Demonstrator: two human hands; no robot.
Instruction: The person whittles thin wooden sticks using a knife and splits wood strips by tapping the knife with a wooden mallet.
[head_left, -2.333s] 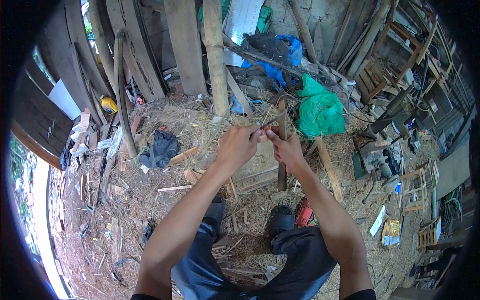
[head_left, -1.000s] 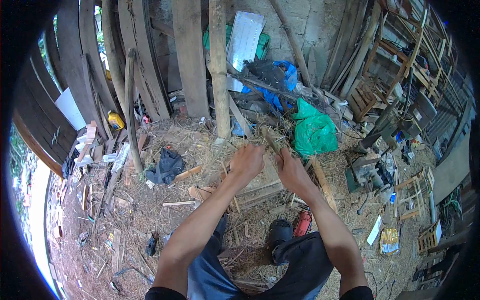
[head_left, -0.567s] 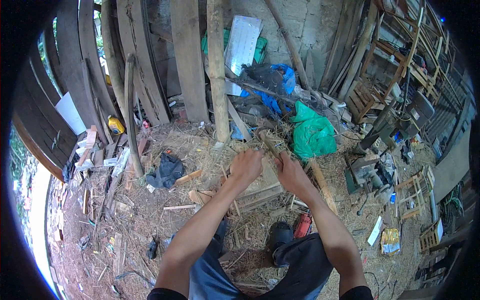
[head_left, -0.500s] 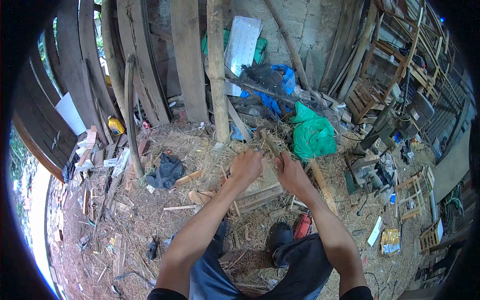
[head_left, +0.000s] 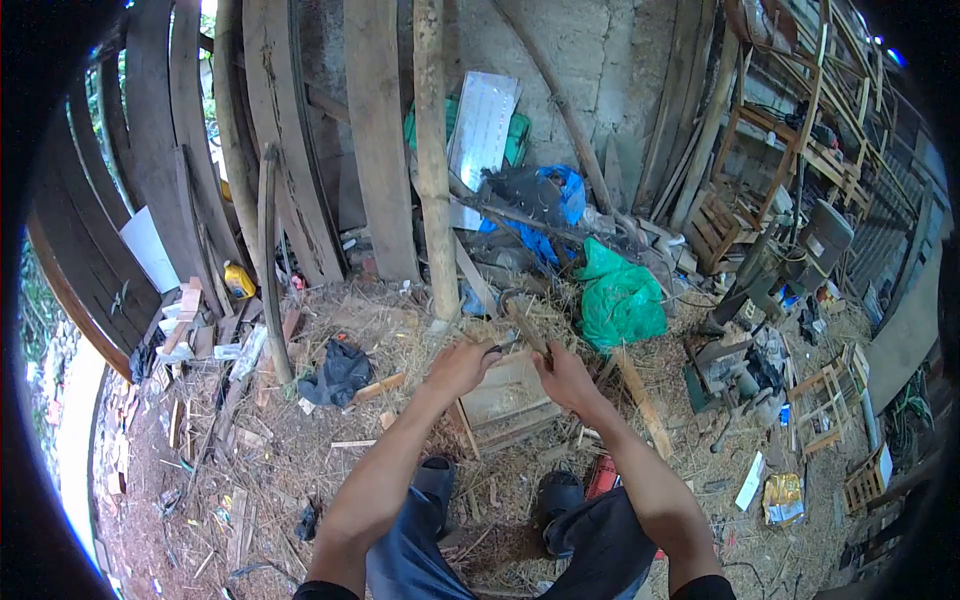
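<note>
My right hand [head_left: 568,380] is wrapped round the lower end of a brown wooden-handled tool [head_left: 525,325]. The tool slants up and left to a dark, curved tip, too small to name. My left hand [head_left: 460,368] is closed, with a small dark piece [head_left: 495,350] poking out past its fingers; its kind is unclear. Below and between both hands stands a low wooden block [head_left: 515,425] with a pale board top, partly hidden by my left wrist. Each hand is apart from the other.
A wooden post [head_left: 432,180] rises ahead, with a green plastic bag [head_left: 622,305] to its right. A black bag [head_left: 338,375] lies left. A long wood strip [head_left: 643,405] and a red object [head_left: 603,477] lie right. A green metal machine [head_left: 725,375] stands farther right. Straw and scraps litter the ground.
My hands have moved slightly down and left in view, and the gap between them is wider. The dark piece in my left hand shows more clearly. The view has shifted a little.
</note>
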